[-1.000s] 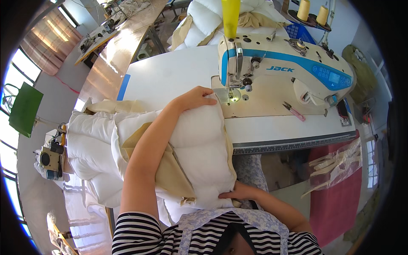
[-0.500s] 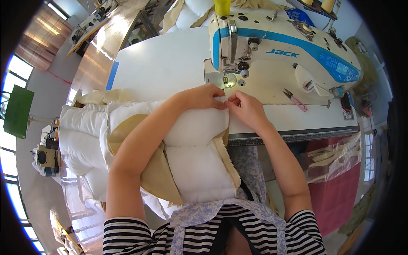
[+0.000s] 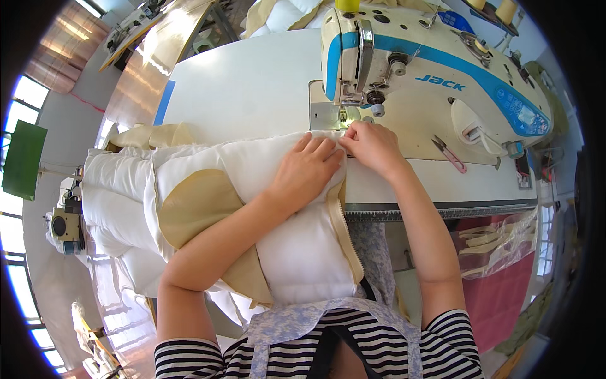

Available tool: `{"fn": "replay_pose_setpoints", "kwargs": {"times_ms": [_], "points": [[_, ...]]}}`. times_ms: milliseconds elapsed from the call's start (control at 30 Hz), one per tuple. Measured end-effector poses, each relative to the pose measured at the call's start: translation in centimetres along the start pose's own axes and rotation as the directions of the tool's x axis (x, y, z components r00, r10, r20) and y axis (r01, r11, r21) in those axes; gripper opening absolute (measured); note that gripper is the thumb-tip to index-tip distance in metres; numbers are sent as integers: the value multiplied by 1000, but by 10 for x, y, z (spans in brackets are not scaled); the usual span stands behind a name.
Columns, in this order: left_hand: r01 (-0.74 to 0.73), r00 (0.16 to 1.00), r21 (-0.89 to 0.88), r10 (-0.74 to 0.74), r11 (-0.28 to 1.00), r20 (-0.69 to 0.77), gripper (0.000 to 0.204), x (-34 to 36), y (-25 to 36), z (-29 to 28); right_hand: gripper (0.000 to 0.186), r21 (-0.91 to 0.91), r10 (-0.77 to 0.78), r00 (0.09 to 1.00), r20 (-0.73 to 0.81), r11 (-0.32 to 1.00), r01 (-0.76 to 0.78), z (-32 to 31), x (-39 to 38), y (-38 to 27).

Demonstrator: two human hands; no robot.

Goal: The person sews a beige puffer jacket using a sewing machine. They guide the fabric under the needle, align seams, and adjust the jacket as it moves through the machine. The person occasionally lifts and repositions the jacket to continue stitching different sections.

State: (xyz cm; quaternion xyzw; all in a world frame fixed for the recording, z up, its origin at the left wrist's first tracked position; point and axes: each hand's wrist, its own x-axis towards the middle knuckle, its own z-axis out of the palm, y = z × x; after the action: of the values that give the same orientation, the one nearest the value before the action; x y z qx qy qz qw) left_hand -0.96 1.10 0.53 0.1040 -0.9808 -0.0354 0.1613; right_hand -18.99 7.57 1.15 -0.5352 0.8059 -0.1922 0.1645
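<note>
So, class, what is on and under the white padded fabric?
Over the white padded fabric are the left hand, left forearm and a tan piece. The white tabletop reaches the fabric's far edge; what lies underneath is hidden.

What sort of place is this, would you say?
Most likely a sewing workshop, perhaps for clothes: a sewing machine, cones of thread behind it, and padded white cloth with a zipper along one edge.

Sewing workshop, machine (image 3: 435, 60) just beyond the right hand (image 3: 372, 146), snips (image 3: 449, 155) to its right, thread cones (image 3: 506, 11) farther beyond
</note>
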Motion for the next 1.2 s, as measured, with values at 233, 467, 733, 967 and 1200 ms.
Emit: {"fn": "replay_pose_setpoints", "kwargs": {"times_ms": [233,467,733,967,1200], "points": [[27,996,-58,-31,998,-78,28,8,-10,15,19,-269,-537,723,-435,843,465,23,-26,21],[-1,990,-85,-11,996,-140,28,26,-22,27,26,-313,-564,713,-417,825,470,18,-9,33],[-10,992,-99,-3,995,-128,29,32,-30,24,30,-259,-521,724,-451,853,453,19,-5,35],[-52,990,-129,34,990,-140,27,34,-33,23,30,-166,-470,764,-442,880,446,24,-7,41],[-65,992,-132,49,989,-119,26,34,-41,20,26,-59,-451,761,-467,874,482,24,-6,42]]}}
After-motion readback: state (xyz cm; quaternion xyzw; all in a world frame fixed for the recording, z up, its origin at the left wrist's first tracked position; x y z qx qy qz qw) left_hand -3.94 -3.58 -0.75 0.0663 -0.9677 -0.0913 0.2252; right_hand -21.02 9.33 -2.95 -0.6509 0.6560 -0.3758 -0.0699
